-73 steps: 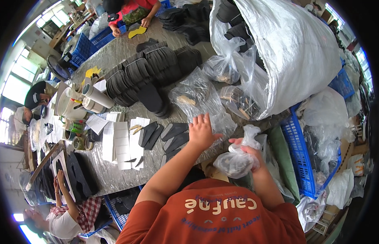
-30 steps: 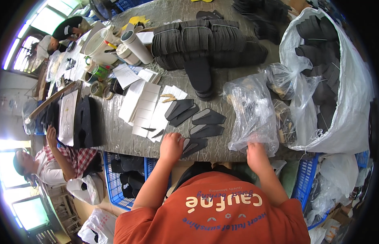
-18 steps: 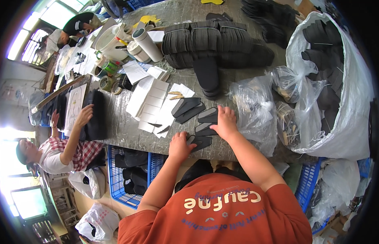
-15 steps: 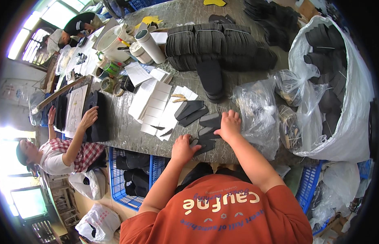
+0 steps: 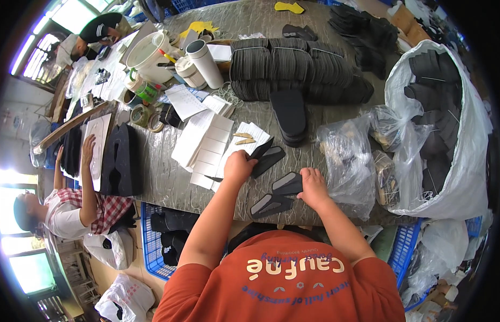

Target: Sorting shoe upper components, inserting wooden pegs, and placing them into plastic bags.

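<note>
My left hand pinches the near end of a black shoe piece, which is tilted up off the table. Just under it lies another black piece with a grey patch. My right hand grips the right end of a similar black piece, fingers bent over its edge. Nearer to me, a further patched piece lies partly beneath that one. White paper sheets sit beside my left hand, with small tan slips on top.
Bundled black soles are stacked at the back, a short sole stack before them. Clear plastic bags and a big white sack of black pieces stand right. Left are a white bottle, tape rolls and a co-worker.
My left hand has moved away from the nearest pieces to the farther pair and lifted one piece. My right hand now sits at its piece's right end. The co-worker's hand shifted onto a white board.
</note>
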